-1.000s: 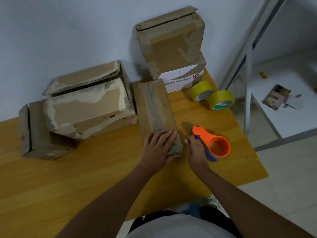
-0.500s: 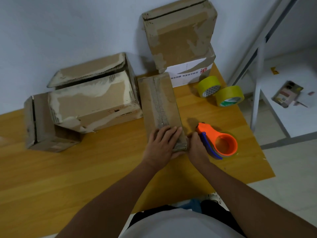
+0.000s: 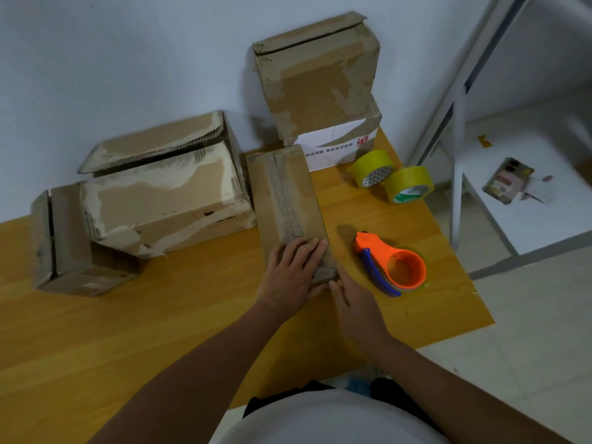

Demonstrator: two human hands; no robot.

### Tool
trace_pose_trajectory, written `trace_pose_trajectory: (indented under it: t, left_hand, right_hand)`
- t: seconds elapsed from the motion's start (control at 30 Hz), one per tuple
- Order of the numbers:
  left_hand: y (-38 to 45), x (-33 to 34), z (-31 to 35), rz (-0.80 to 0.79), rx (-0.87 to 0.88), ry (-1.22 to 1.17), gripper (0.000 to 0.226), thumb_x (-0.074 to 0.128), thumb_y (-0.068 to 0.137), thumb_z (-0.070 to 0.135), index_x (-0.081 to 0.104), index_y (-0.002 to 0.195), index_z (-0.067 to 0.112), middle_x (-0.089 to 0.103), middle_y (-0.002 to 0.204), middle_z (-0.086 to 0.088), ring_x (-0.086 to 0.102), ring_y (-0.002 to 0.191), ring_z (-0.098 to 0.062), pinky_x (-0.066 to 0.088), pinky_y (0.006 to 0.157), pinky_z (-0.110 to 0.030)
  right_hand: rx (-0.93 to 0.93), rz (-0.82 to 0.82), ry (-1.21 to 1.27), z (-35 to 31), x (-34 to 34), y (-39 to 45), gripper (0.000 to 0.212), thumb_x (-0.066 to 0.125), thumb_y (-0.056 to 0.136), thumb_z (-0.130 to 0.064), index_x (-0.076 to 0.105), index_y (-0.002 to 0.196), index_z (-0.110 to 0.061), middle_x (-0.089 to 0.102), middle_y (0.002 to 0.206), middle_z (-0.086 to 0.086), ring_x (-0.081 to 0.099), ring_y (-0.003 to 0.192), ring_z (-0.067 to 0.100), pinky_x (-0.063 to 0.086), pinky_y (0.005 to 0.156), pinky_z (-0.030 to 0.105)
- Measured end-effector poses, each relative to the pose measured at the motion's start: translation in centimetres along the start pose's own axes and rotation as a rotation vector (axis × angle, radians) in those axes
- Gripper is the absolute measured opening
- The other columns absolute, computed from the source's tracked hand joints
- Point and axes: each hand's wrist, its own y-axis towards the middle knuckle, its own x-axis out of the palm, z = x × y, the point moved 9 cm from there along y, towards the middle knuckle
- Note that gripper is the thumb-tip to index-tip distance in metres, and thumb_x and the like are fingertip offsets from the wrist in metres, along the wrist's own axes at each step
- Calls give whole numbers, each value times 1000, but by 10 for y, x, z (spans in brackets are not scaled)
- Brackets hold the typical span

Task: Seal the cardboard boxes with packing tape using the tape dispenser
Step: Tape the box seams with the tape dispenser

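A pale wall backs an orange-brown wooden worktop (image 3: 160, 331) crowded with worn cardboard boxes; a white metal rack stands off to the right. The narrow box (image 3: 285, 200) in the middle lies lengthwise away from the person, with a strip of tape running down its top seam. The left hand (image 3: 293, 274) lies flat on the near end of that box, fingers straight and pressing down. The right hand (image 3: 352, 302) sits at the box's near right corner with fingers extended against the edge; it grips nothing that can be seen. The orange tape dispenser (image 3: 392, 264) rests on the worktop just beside the box to the right, apart from both hands. Two yellow tape rolls (image 3: 394, 177) sit farther back, near the white printed box (image 3: 339, 145).

The likely step is smoothing the tape end over the near edge. The risk is a poor bond: the cardboard looks torn and fuzzy, so tape may lift at the corner if pressed unevenly. A hard push from the left hand could slide the light box into the large box (image 3: 160, 200) touching its left side. Reaching sideways for the dispenser without looking could knock it towards the worktop's right edge, which is near.
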Motion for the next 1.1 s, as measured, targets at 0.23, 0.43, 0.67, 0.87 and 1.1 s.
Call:
trace_pose_trajectory:
  t: [0.23, 0.43, 0.67, 0.87, 1.1]
  left_hand:
    - [0, 0, 0, -8, 2, -6, 81, 38, 93, 69, 30, 154, 16, 45, 143, -3, 40, 133, -25, 36, 108, -47]
    - [0, -1, -1, 0, -3, -44, 81, 28, 93, 71, 33, 153, 17, 46, 142, -3, 39, 133, -25, 36, 108, -48]
    - [1, 2, -2, -24, -8, -28, 82, 30, 93, 74, 32, 153, 18, 46, 142, -2, 39, 133, -25, 34, 109, -47]
    - [4, -4, -2, -91, -14, -149, 81, 32, 91, 75, 35, 152, 23, 44, 146, 2, 38, 136, -21, 29, 111, -46]
    - [-22, -42, -93, 160, -440, -841, 46, 39, 103, 49, 53, 138, 24, 48, 140, 12, 40, 129, -2, 32, 101, -16]
  right_hand:
    - [88, -25, 37, 6, 3, 22, 46, 43, 103, -17, 38, 148, -14, 63, 127, 16, 60, 110, 32, 47, 88, 38]
    - [160, -101, 311, 19, -5, 21, 36, 54, 99, -23, 50, 125, -46, 60, 112, -33, 57, 102, -13, 43, 82, 4]
    - [77, -32, 307, 15, -8, 13, 37, 52, 98, -5, 56, 134, -14, 60, 123, -14, 56, 120, 8, 41, 92, 8]
    - [54, -127, 29, 7, -22, 21, 43, 57, 97, -16, 52, 140, -17, 62, 129, 1, 59, 118, 16, 45, 93, 20]
    - [-262, 14, -339, -37, -19, 8, 31, 63, 92, -14, 58, 123, -15, 54, 114, 4, 51, 107, 20, 44, 89, 33]
